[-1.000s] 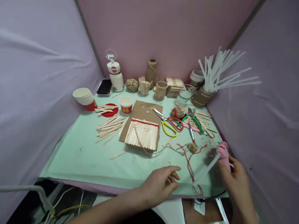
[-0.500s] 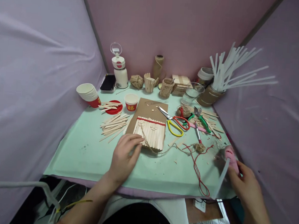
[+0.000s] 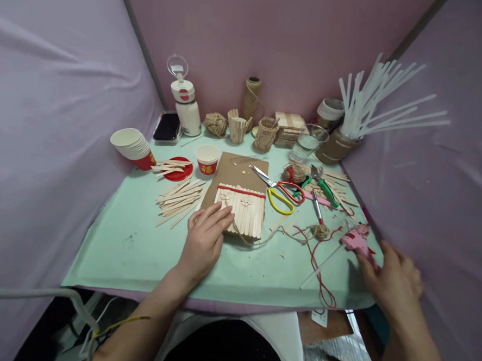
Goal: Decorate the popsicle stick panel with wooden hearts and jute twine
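My left hand [image 3: 207, 238] lies with its fingers stretched out over the lower left of a panel of craft sticks [image 3: 247, 216], which has a red band along its top and small wooden flower shapes. A strand of twine [image 3: 241, 236] runs from near my fingertips across the panel's lower edge to the right. The panel rests on a brown cardboard sheet [image 3: 244, 171]. At the right edge of the table, my right hand [image 3: 394, 277] is beside the handle of a pink glue gun [image 3: 355, 239], thumb and fingers apart. The gun lies on its side, a clear glue stick [image 3: 323, 266] sticking out toward the lower left.
Scissors [image 3: 279, 191] overlap the cardboard's right edge. Green-handled pliers [image 3: 324, 191], a pen [image 3: 316, 207] and red cord [image 3: 320, 283] lie to the right. Loose craft sticks [image 3: 178, 201] and paper cups [image 3: 132, 148] are left. A water cup [image 3: 306, 146] and glue sticks [image 3: 360, 106] stand behind.
My right hand has set the pink glue gun down on the table, turned and farther left, and its fingers have loosened. My left hand has flattened slightly onto the stick panel.
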The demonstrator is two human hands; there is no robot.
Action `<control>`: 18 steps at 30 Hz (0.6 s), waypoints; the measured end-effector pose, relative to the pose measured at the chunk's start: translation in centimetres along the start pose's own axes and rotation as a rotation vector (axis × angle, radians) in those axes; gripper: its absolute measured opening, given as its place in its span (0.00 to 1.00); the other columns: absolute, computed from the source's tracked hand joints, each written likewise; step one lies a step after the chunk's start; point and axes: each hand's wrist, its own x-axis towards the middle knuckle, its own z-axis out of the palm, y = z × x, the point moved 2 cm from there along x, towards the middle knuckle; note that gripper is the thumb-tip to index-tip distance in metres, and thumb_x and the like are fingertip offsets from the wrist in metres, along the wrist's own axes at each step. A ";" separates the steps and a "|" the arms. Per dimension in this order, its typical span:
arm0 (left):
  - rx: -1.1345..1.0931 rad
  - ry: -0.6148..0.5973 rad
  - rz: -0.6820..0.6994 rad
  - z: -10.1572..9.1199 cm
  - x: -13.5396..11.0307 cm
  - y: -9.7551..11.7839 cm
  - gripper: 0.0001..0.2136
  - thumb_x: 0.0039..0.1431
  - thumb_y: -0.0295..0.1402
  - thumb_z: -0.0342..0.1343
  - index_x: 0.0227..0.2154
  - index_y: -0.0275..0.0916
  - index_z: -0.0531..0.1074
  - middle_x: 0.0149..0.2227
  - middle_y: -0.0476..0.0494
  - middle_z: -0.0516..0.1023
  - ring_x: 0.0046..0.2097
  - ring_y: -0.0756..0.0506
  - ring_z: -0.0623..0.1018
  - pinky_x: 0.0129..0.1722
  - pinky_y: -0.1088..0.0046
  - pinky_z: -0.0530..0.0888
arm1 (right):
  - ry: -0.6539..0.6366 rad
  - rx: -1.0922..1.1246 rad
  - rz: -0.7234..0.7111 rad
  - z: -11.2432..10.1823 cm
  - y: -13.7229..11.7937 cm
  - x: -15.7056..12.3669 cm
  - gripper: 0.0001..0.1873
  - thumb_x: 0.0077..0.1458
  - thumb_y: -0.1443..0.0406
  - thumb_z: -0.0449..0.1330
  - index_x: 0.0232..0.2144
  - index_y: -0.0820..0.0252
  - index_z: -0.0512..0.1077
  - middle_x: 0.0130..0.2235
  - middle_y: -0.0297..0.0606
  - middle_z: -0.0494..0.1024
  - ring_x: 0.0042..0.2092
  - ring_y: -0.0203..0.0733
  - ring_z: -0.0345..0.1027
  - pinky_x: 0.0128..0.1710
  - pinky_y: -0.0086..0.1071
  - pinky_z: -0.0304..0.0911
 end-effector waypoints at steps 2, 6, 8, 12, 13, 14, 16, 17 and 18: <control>0.000 0.001 0.004 0.1 0.0 -0.1 0.20 0.61 0.18 0.44 0.51 0.40 0.71 0.55 0.41 0.76 0.62 0.41 0.68 0.57 0.55 0.59 | 0.062 0.036 -0.089 -2.3 -3.4 -0.6 0.30 0.58 0.50 0.51 0.56 0.63 0.68 0.50 0.62 0.71 0.52 0.70 0.65 0.48 0.59 0.61; 0.006 0.011 -0.002 0.2 0.0 0.0 0.20 0.60 0.18 0.44 0.50 0.40 0.71 0.54 0.41 0.76 0.61 0.41 0.68 0.57 0.55 0.59 | 0.004 0.365 -0.558 -3.9 -12.4 -2.3 0.16 0.62 0.61 0.54 0.51 0.57 0.68 0.48 0.48 0.74 0.50 0.52 0.68 0.50 0.46 0.64; 0.010 0.015 -0.012 0.1 0.0 0.2 0.20 0.60 0.19 0.44 0.50 0.41 0.71 0.54 0.42 0.77 0.61 0.41 0.69 0.57 0.55 0.59 | -0.154 0.383 -0.699 -2.9 -16.0 -3.0 0.15 0.61 0.65 0.56 0.51 0.57 0.69 0.49 0.47 0.73 0.50 0.51 0.67 0.50 0.44 0.64; 0.001 0.016 -0.017 0.1 -0.1 0.5 0.20 0.61 0.20 0.45 0.52 0.41 0.70 0.54 0.41 0.76 0.61 0.40 0.69 0.59 0.53 0.57 | -0.262 0.209 -0.735 -0.1 -19.4 -3.1 0.15 0.56 0.73 0.59 0.46 0.60 0.73 0.52 0.49 0.73 0.53 0.57 0.63 0.49 0.48 0.60; 0.000 0.014 -0.017 0.1 -0.1 0.5 0.20 0.61 0.21 0.45 0.52 0.40 0.70 0.55 0.40 0.76 0.62 0.40 0.68 0.59 0.53 0.57 | -0.275 0.182 -0.733 0.4 -19.5 -3.0 0.12 0.56 0.73 0.60 0.43 0.59 0.74 0.51 0.48 0.74 0.53 0.57 0.63 0.49 0.49 0.59; -0.001 0.012 -0.020 0.2 -0.2 0.5 0.20 0.61 0.21 0.45 0.53 0.41 0.69 0.55 0.40 0.76 0.62 0.40 0.68 0.59 0.53 0.57 | -0.287 0.168 -0.740 0.6 -19.5 -2.9 0.09 0.56 0.73 0.60 0.39 0.58 0.75 0.50 0.46 0.76 0.52 0.57 0.63 0.49 0.49 0.58; -0.002 0.009 -0.031 0.3 -0.2 0.6 0.21 0.60 0.21 0.45 0.54 0.42 0.69 0.56 0.41 0.75 0.62 0.40 0.67 0.59 0.53 0.56 | -0.313 0.200 -0.763 0.3 -19.1 -2.8 0.05 0.58 0.70 0.60 0.32 0.56 0.75 0.44 0.41 0.79 0.49 0.52 0.66 0.50 0.48 0.55; -0.004 0.006 -0.035 0.3 -0.3 0.6 0.21 0.60 0.22 0.45 0.54 0.43 0.69 0.56 0.41 0.75 0.63 0.40 0.67 0.59 0.53 0.56 | -0.339 0.247 -0.772 -0.1 -18.8 -2.7 0.05 0.59 0.69 0.60 0.31 0.55 0.74 0.41 0.38 0.80 0.46 0.48 0.68 0.50 0.46 0.54; -0.005 0.004 -0.038 0.3 -0.3 0.6 0.21 0.60 0.22 0.46 0.54 0.43 0.69 0.56 0.41 0.75 0.63 0.40 0.67 0.60 0.52 0.56 | -0.381 0.310 -0.776 -0.7 -18.5 -2.7 0.06 0.61 0.67 0.59 0.31 0.55 0.74 0.38 0.36 0.80 0.43 0.45 0.69 0.51 0.45 0.54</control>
